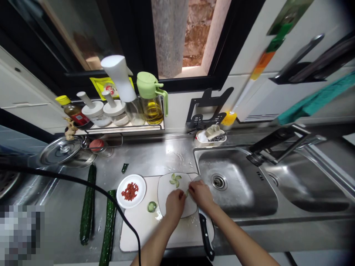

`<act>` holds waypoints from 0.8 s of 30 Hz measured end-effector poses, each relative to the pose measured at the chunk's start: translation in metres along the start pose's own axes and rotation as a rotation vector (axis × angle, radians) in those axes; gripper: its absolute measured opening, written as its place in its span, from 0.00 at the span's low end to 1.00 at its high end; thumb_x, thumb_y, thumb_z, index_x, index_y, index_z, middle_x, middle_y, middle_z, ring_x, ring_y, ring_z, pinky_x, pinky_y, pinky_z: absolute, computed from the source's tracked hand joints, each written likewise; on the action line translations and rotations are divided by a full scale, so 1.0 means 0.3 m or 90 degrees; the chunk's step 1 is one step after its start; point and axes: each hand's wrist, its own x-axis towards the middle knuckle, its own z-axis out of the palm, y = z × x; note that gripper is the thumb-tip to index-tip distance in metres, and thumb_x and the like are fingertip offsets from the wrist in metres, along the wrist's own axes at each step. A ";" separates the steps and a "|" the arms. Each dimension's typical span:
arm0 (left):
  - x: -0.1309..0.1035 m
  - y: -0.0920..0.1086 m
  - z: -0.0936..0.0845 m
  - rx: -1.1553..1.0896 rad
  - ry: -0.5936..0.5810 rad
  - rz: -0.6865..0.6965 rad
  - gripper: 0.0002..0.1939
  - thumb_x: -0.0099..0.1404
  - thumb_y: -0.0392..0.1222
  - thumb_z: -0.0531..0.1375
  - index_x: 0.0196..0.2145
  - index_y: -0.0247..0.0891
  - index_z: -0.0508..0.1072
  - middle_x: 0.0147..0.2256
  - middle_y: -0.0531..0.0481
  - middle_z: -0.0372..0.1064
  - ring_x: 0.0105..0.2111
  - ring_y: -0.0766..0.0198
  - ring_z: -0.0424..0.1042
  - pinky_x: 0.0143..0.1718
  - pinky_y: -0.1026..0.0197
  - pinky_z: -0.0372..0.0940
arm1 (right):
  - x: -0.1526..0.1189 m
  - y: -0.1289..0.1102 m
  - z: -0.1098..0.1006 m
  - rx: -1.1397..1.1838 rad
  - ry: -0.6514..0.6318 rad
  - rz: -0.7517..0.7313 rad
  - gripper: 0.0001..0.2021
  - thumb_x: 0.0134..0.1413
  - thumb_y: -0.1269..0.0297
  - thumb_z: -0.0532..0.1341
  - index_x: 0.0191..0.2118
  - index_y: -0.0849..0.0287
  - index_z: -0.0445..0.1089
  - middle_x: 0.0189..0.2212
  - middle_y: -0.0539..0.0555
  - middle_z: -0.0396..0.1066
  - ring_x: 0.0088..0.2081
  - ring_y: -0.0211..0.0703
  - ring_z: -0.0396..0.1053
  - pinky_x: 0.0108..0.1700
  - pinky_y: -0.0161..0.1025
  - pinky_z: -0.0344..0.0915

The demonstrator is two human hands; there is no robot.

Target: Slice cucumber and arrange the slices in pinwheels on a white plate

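Note:
My left hand (175, 205) and my right hand (200, 191) are close together over a white squarish plate (165, 192), fingers pinched. A small green slice (186, 193) shows between their fingertips; which hand grips it is hard to tell. Several pale green slices (175, 180) lie fanned out on the plate's far part. Beneath the plate is a cutting board (138, 229). A short cucumber piece (151, 206) rests on the board left of my left hand. The black-handled knife (205, 234) lies at the board's right edge, below my right wrist.
A round plate of red bits (143, 186) sits at the board's upper left. Two cucumbers (88, 207) lie further left. The sink (235, 184) is on the right. A black cable (111, 197) crosses the view. Bottles and jars stand on a rack (130, 128) behind.

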 end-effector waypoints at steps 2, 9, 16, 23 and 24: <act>-0.003 0.000 0.005 0.022 0.006 0.005 0.08 0.62 0.40 0.56 0.35 0.39 0.75 0.33 0.48 0.73 0.35 0.61 0.70 0.37 0.62 0.58 | -0.002 -0.003 0.005 -0.019 0.007 -0.006 0.06 0.56 0.70 0.57 0.31 0.57 0.70 0.33 0.55 0.71 0.42 0.48 0.64 0.36 0.39 0.51; -0.019 0.001 0.014 0.044 0.035 0.021 0.10 0.64 0.37 0.54 0.41 0.38 0.73 0.43 0.44 0.68 0.41 0.61 0.69 0.41 0.62 0.60 | -0.011 0.007 0.020 -0.052 0.038 -0.022 0.06 0.59 0.68 0.55 0.34 0.56 0.70 0.36 0.55 0.70 0.44 0.48 0.62 0.38 0.40 0.53; -0.032 -0.031 0.029 0.037 0.033 0.101 0.10 0.64 0.37 0.53 0.39 0.39 0.74 0.40 0.46 0.67 0.40 0.61 0.68 0.42 0.61 0.62 | -0.136 0.024 0.116 -0.074 0.135 -0.068 0.14 0.58 0.72 0.52 0.47 0.57 0.69 0.45 0.58 0.69 0.47 0.53 0.61 0.41 0.45 0.59; -0.039 -0.039 0.032 0.041 0.041 0.139 0.11 0.64 0.35 0.52 0.38 0.41 0.74 0.38 0.47 0.67 0.40 0.62 0.67 0.43 0.60 0.63 | -0.197 0.017 0.265 -0.126 0.158 -0.068 0.23 0.59 0.72 0.48 0.59 0.58 0.62 0.57 0.60 0.63 0.55 0.59 0.58 0.46 0.54 0.60; -0.039 -0.037 0.031 0.041 0.041 0.137 0.11 0.64 0.35 0.52 0.38 0.41 0.74 0.38 0.47 0.67 0.40 0.62 0.67 0.43 0.60 0.63 | -0.195 0.017 0.268 -0.126 0.152 -0.062 0.22 0.60 0.71 0.48 0.59 0.58 0.62 0.57 0.61 0.63 0.55 0.59 0.58 0.47 0.54 0.60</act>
